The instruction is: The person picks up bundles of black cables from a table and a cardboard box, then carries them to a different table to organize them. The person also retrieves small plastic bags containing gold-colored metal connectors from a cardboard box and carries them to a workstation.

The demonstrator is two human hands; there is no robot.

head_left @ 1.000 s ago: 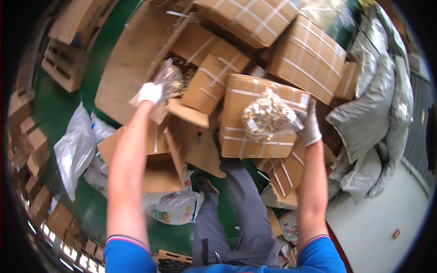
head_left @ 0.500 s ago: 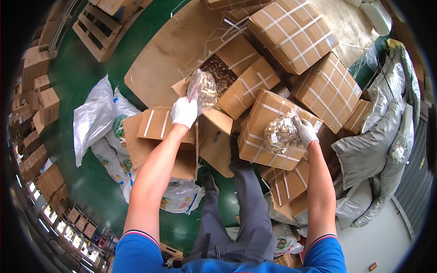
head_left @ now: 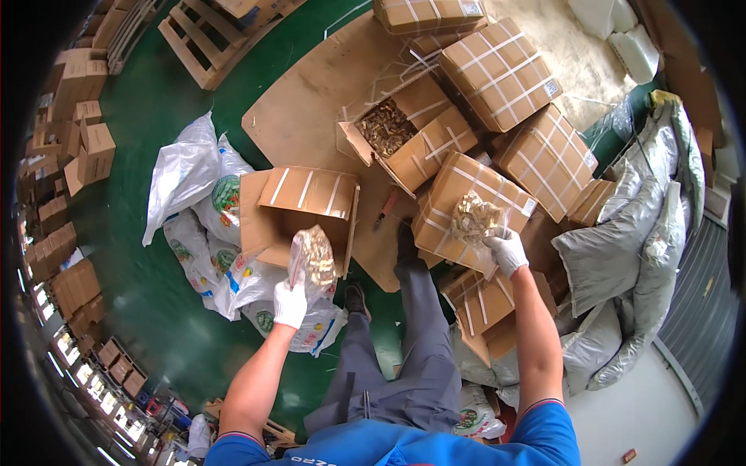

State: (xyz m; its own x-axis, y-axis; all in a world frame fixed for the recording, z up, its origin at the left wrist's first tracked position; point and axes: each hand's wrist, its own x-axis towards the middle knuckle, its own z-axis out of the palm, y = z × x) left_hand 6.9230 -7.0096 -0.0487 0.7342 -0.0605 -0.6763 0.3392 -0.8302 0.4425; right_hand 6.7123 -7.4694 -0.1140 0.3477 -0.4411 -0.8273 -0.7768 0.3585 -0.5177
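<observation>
My left hand [head_left: 290, 304], in a white glove, grips a clear plastic bag of brown pieces [head_left: 313, 259] above the near edge of an open cardboard box [head_left: 299, 213]. My right hand [head_left: 506, 248], also gloved, holds a second clear bag of light brown pieces [head_left: 474, 218] over a taped carton [head_left: 468, 208]. Farther off, another open box [head_left: 404, 132] shows more brown pieces inside. My grey trouser legs and dark shoes stand between the two hands.
Several taped cartons [head_left: 499, 72] are stacked ahead and to the right on brown sheets over a green floor. White printed sacks [head_left: 203, 203] lie left of the open box. Grey filled bags [head_left: 622, 241] pile up at right. A wooden pallet [head_left: 210, 39] lies far left. A red-handled tool [head_left: 386, 208] rests on the cardboard.
My left hand has carried its bag from the far open box back to the nearer open box. My right hand has stayed over the taped carton with its bag. The view tilted downward.
</observation>
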